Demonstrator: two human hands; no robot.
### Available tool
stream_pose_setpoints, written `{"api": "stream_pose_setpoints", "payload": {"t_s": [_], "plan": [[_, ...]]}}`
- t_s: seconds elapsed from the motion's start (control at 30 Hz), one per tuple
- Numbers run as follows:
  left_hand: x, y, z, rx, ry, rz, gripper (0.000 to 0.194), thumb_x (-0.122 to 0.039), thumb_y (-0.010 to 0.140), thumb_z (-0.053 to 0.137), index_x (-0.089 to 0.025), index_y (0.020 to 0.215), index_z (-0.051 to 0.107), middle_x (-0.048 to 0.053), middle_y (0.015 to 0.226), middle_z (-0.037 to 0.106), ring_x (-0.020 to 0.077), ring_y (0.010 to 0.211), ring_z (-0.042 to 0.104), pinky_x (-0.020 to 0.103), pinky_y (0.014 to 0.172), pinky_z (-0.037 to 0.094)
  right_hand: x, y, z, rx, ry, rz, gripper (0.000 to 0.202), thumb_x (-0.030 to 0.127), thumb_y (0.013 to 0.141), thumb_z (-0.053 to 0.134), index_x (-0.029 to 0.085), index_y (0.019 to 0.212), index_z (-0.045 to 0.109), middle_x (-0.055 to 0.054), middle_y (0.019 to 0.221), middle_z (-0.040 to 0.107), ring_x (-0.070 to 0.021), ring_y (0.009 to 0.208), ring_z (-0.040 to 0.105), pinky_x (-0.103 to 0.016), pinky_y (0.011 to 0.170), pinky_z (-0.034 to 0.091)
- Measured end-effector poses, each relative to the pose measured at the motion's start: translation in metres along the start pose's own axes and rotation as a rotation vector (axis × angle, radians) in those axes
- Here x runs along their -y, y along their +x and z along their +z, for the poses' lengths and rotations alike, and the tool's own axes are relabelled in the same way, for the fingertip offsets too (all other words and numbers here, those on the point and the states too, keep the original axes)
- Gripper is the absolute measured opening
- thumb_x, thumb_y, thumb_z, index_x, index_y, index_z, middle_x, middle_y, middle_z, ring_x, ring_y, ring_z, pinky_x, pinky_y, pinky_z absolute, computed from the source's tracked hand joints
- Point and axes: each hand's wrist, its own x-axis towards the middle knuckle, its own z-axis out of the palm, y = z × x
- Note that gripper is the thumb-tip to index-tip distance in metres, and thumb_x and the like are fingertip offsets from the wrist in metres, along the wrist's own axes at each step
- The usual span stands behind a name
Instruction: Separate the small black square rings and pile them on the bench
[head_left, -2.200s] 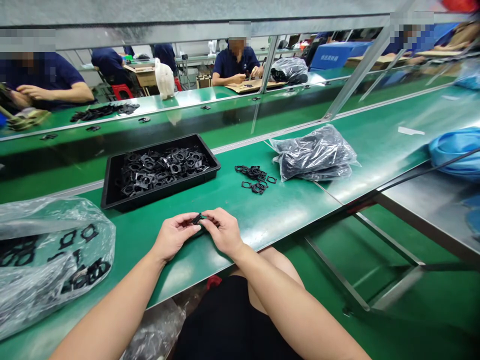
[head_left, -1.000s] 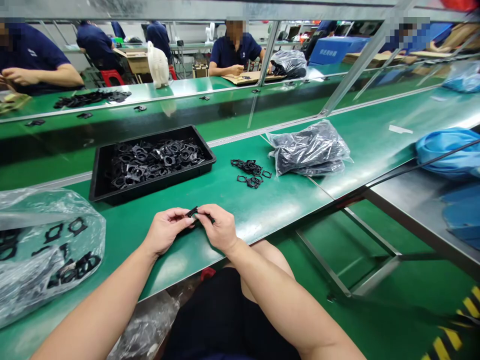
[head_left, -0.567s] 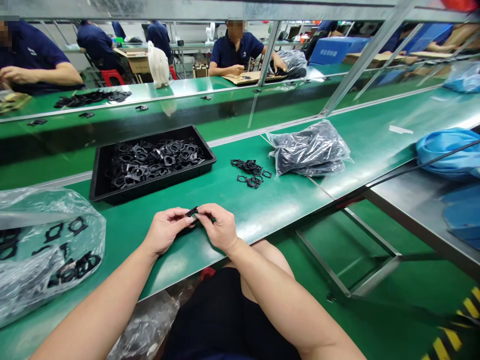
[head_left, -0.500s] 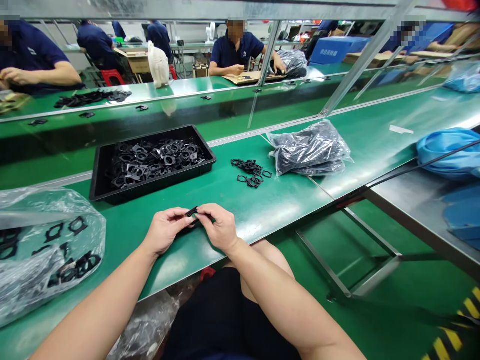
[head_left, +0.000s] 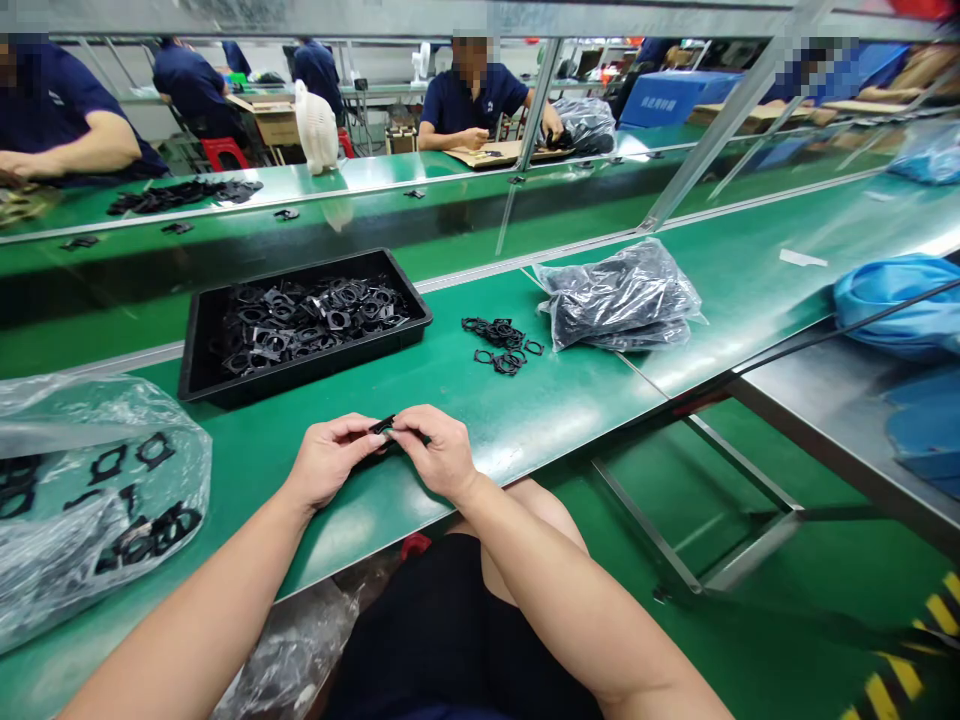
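Both of my hands meet over the near part of the green table, pinching one small black plastic part between them. My left hand grips its left end with thumb and fingers. On the other end, the thumb and fingertips of my right hand press together. Most of the part is hidden by my fingers. Behind my hands stands a black tray heaped with black plastic frames. A small pile of thin black rings lies to the right of the tray.
At the left is an open clear bag with black frames in it. A filled plastic bag lies right of the rings. Beyond a dark belt with scattered parts, co-workers sit. A metal post slants upward at the right.
My hands keep the same pinch on the black part and have barely shifted. Across the belt, the co-worker at the left has lowered a forearm.
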Motion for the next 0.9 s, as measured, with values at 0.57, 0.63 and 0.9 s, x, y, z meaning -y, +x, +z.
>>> {"api": "stream_pose_setpoints", "payload": {"t_s": [0.57, 0.63, 0.9], "plan": [[0.0037, 0.0023, 0.0049, -0.074, -0.072, -0.066, 0.040, -0.031, 0.059, 0.083, -0.014, 0.093, 0.071, 0.004, 0.076, 0.067, 0.0133, 0.068, 0.062, 0.028, 0.066, 0.054, -0.0064, -0.0027, 0.0059, -0.079, -0.038, 0.086, 0.013, 0.026, 0.085, 0.058, 0.021, 0.093, 0.067, -0.006, 0.095, 0.065, -0.0162, 0.087, 0.062, -0.028, 0.080, 0.052], [0.0034, 0.0025, 0.0047, -0.083, -0.050, -0.061, 0.039, -0.031, 0.058, 0.083, -0.014, 0.091, 0.072, 0.004, 0.075, 0.068, 0.0130, 0.067, 0.061, 0.027, 0.065, 0.054, -0.0060, -0.0034, 0.0053, -0.067, -0.107, -0.012, 0.013, 0.024, 0.086, 0.057, 0.023, 0.091, 0.069, -0.007, 0.097, 0.064, -0.0168, 0.093, 0.060, -0.029, 0.083, 0.051], [0.0066, 0.0016, 0.0013, -0.064, 0.074, 0.000, 0.031, -0.033, 0.062, 0.080, -0.017, 0.088, 0.074, 0.004, 0.077, 0.069, 0.0137, 0.070, 0.061, 0.027, 0.069, 0.052, -0.0063, -0.0033, 0.0052, -0.039, -0.127, -0.079, 0.014, 0.023, 0.088, 0.055, 0.021, 0.087, 0.069, -0.005, 0.089, 0.065, -0.0146, 0.086, 0.060, -0.027, 0.078, 0.050]]}}
